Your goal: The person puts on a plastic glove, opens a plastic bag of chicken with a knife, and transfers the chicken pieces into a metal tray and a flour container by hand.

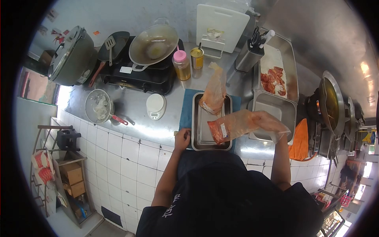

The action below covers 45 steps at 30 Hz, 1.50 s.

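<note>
My right hand (281,137) is closed on the gathered end of a clear plastic bag (250,121), stretched sideways over a metal tray (195,130). Red meat (218,132) sits at the bag's lower left end, beside a small white label. A second plastic bag (215,89) with orange-red meat at its bottom lies across the tray's far edge. Beside the tray's left rim, my left hand (182,139) has its fingers curled in. A small yellowish bit shows at its side; what the fingers hold is hidden. Under the tray lies a blue cloth (185,114).
A white kitchen scale (156,106) and a strainer (98,106) are on the left. A wok (154,44) rests on a black stove (136,79). Behind the tray stand a pink-lidded bottle (181,67) and a can (197,59). Deep metal pans (276,112) stand right.
</note>
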### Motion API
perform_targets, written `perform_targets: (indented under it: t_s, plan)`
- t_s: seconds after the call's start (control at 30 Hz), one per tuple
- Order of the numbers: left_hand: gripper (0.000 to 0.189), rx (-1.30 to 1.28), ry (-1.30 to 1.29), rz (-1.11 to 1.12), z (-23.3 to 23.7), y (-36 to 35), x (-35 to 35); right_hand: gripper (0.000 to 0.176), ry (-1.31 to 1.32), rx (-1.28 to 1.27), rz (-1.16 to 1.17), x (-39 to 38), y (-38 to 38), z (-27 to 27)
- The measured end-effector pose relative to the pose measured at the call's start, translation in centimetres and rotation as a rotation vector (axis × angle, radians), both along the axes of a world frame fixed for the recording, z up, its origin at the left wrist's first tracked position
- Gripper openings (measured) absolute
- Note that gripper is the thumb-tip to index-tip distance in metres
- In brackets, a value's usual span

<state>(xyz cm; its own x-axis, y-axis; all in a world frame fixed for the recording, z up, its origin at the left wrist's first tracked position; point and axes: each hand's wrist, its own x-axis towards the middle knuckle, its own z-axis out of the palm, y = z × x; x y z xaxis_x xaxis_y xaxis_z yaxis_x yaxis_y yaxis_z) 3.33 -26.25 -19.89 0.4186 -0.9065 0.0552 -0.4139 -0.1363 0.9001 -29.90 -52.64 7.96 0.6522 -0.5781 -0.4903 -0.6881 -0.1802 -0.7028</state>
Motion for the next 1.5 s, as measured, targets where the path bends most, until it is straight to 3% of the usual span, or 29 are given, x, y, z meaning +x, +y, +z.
perform_targets:
  t_s: [0.07, 0.17, 0.27, 0.37, 0.47, 0.57, 0.8, 0.87, 0.97, 1.07, 1.2, 1.3, 1.37, 1.43, 1.5]
  plan:
    - [0.013, -0.016, -0.027, -0.004, 0.4, 0.0, -0.1, 0.029, -0.132, 0.093, -0.025, 0.2, 0.4, -1.8]
    - [0.01, -0.051, -0.074, -0.003, 0.8, -0.5, -0.2, 0.031, -0.309, -0.082, 0.436, -1.6, -2.0, -12.1]
    - [0.01, -0.037, -0.059, -0.019, 0.9, -0.2, -0.1, 0.026, -0.391, 0.182, 0.296, 3.4, 1.4, -10.3]
    - [0.01, 0.012, -0.013, -0.001, 1.0, -0.2, -0.1, 0.024, -0.25, 0.025, 0.267, 7.0, 3.2, -7.2]
    - [0.01, -0.002, 0.011, 0.011, 0.9, -0.2, -0.1, 0.022, -0.384, 0.138, 0.37, 8.7, 3.9, -6.6]
    - [0.01, -0.013, -0.012, -0.003, 0.7, -0.1, -0.1, 0.021, -0.512, 0.503, 0.277, 8.4, 4.1, -7.6]
    - [0.011, 0.02, 0.033, 0.008, 0.6, -0.1, -0.1, 0.019, -0.52, 0.736, 0.043, 8.0, 3.5, -13.2]
    - [0.011, 0.023, 0.017, -0.01, 0.4, -0.1, 0.1, 0.018, -0.49, 0.676, 0.084, 8.4, 4.0, -15.9]
    - [0.011, 0.032, 0.008, -0.005, 0.5, -0.2, -0.1, 0.029, -0.261, 0.134, 0.574, 9.1, 4.1, -18.0]
    - [0.011, 0.019, 0.013, 0.003, 0.3, -0.1, 0.1, 0.028, -0.281, -0.278, 0.587, 9.1, 3.2, -15.6]
    - [0.011, 0.074, 0.042, -0.001, 0.4, 0.1, 0.1, 0.023, 0.507, -0.597, 1.068, 12.4, 3.9, -9.3]
    - [0.011, 0.051, 0.016, -0.019, 0.2, 0.0, 0.3, 0.023, 0.615, -0.559, 1.234, 12.4, 4.1, -7.8]
    - [0.011, 0.042, 0.027, -0.017, 0.0, 0.0, 0.4, 0.024, 0.531, -0.462, 1.167, 12.2, 4.2, -7.9]
    - [0.011, 0.047, 0.038, -0.006, 0.1, 0.1, 0.3, 0.026, 0.051, -0.142, 0.739, 10.2, 4.4, -10.7]
    - [0.011, 0.066, 0.048, 0.002, 0.3, 0.0, 0.2, 0.031, -0.216, 0.129, 0.41, 9.1, 5.5, -12.5]
